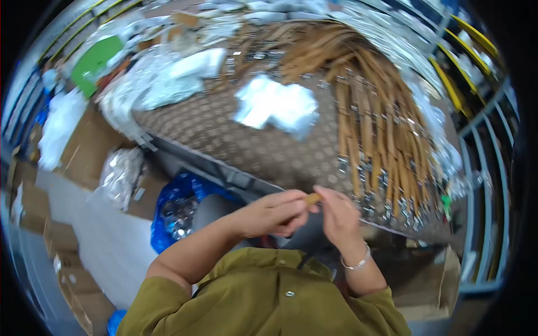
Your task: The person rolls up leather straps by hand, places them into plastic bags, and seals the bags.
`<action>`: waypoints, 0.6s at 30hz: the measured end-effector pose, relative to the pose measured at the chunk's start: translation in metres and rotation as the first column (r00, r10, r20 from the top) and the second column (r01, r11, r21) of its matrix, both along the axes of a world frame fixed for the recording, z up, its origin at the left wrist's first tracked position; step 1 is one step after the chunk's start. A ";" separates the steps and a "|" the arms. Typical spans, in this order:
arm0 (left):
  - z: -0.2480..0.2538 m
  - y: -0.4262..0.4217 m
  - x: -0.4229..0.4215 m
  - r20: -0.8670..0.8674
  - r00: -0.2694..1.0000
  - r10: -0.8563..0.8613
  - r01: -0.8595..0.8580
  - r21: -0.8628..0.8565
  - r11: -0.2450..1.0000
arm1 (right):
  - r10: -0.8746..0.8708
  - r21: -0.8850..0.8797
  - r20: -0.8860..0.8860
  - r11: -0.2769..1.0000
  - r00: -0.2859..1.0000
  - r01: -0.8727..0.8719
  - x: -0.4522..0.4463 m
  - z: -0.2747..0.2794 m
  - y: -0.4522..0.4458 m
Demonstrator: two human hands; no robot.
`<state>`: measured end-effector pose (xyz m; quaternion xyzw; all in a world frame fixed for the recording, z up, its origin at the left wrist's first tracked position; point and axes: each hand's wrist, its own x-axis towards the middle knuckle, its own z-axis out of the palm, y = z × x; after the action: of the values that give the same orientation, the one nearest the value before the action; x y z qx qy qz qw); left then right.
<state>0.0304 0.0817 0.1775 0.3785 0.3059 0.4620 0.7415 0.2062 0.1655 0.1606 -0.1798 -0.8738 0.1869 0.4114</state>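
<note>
My left hand (pixel 283 213) is closed, with a short end of a tan strap (pixel 312 199) sticking out between its thumb and fingers. At the other side of that strap end, my right hand (pixel 341 218) has its fingers bent around it. Both hands are held close together just off the table's near edge, and most of the strap is hidden by them. Many similar tan straps with metal clasps (pixel 386 134) lie side by side on the table to the right. White plastic bags (pixel 274 103) sit on the patterned tabletop (pixel 224 140) beyond my hands, blurred by glare.
Clear plastic packets (pixel 168 78) cover the table's left end, beside a green sheet (pixel 96 63). A blue bag holding shiny round items (pixel 179 215) stands below the table edge. Cardboard boxes (pixel 87 145) are at left. A metal rack (pixel 486 185) stands at right.
</note>
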 end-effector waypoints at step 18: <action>-0.013 0.027 -0.006 -0.645 0.238 0.726 -0.143 0.717 0.683 | 0.221 -0.307 0.388 0.946 0.895 -0.101 0.026 0.050 -0.053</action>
<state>0.0249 0.1085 0.1644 0.6401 0.6158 0.4361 0.1446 0.2323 0.1122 0.2105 -0.1979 -0.9181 0.2991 0.1686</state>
